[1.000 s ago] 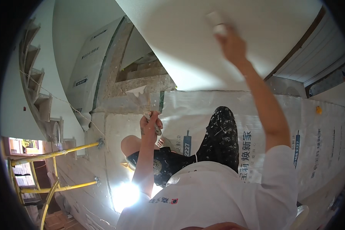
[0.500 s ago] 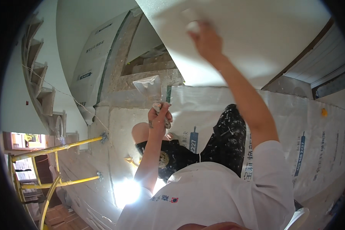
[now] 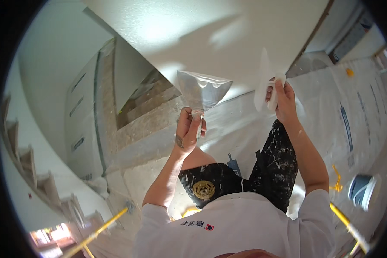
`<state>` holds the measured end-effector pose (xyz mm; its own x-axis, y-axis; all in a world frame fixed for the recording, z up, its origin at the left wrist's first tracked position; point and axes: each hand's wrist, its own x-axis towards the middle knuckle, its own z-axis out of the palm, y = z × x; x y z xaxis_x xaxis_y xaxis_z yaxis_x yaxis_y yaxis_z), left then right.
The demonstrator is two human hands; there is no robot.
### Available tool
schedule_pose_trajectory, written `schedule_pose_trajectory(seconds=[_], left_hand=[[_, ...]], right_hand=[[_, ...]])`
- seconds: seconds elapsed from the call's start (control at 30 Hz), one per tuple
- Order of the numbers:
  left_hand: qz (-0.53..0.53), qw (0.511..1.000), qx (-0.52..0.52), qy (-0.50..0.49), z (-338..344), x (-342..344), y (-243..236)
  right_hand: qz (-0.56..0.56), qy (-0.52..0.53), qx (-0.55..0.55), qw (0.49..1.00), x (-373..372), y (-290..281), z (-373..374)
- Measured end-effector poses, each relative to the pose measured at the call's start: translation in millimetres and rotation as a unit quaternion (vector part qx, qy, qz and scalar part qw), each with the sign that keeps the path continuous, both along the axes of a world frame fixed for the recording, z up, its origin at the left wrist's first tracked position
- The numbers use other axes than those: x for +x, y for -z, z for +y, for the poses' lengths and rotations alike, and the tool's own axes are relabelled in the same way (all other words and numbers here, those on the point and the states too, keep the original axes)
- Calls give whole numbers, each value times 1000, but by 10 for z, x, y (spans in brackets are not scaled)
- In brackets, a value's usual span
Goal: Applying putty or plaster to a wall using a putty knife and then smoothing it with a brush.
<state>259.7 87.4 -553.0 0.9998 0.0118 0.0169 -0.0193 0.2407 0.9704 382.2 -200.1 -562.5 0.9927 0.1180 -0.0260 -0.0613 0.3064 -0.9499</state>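
Observation:
My left hand (image 3: 190,132) is closed around the handle of a wide putty knife (image 3: 204,92). Its flared metal blade points away from me, with white paste along the far edge. To the right, my right hand (image 3: 287,102) grips the white handle of a trowel (image 3: 261,90). The trowel's thin, pale blade is held on edge, apart from the putty knife. Beyond both tools is a broad white plastered surface (image 3: 241,38), which carries a dark shadow. Both tools appear clear of it, though the putty knife overlaps its lower edge in view.
Printed protective sheeting (image 3: 322,122) covers the floor. A stairwell opening (image 3: 148,96) lies ahead left, and a curved staircase (image 3: 28,163) runs along the left. Yellow metal rails (image 3: 101,230) flank me. A bucket (image 3: 361,191) stands at the right.
My right hand has come down from the white surface toward me, bringing the trowel into clear sight. My left hand has lifted the putty knife slightly rightward. The whole view has turned.

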Motion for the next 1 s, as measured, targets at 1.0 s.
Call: schedule_pose_trajectory(seconds=[1.0], left_hand=[[-477, 609, 633, -46, 335, 508, -285]], right_hand=[[257, -268, 475, 798, -88, 567, 489]])
